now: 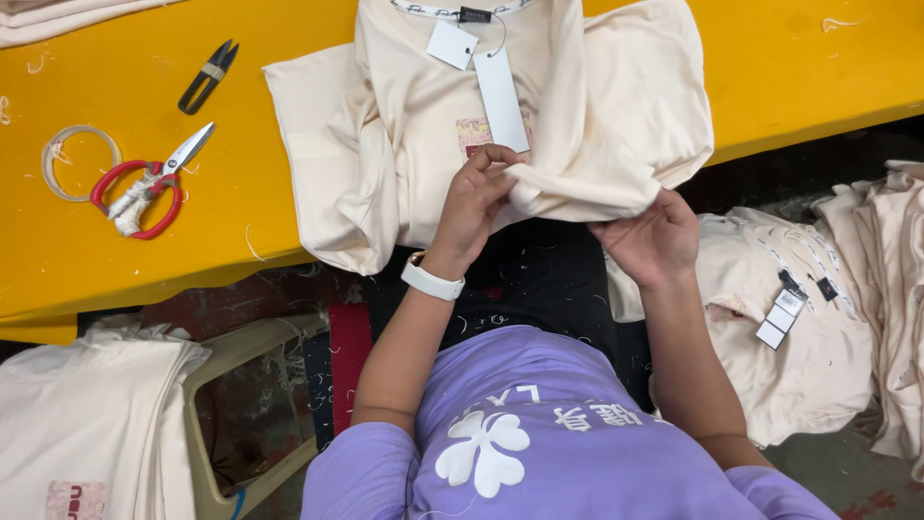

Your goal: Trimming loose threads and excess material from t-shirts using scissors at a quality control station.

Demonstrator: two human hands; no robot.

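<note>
A cream T-shirt [500, 116] with paper hang tags [500, 96] is laid on the yellow bench [241, 212], its lower hem being folded up. The hem fabric is pinched in the grip of the left hand [476, 202] and held from below by the right hand [650, 236]. The fold appears half made; an even, flat crease seems called for.

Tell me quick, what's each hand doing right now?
Left hand: closed, pinching a fold of the cream shirt.
Right hand: gripping the same shirt's bunched hem.
</note>
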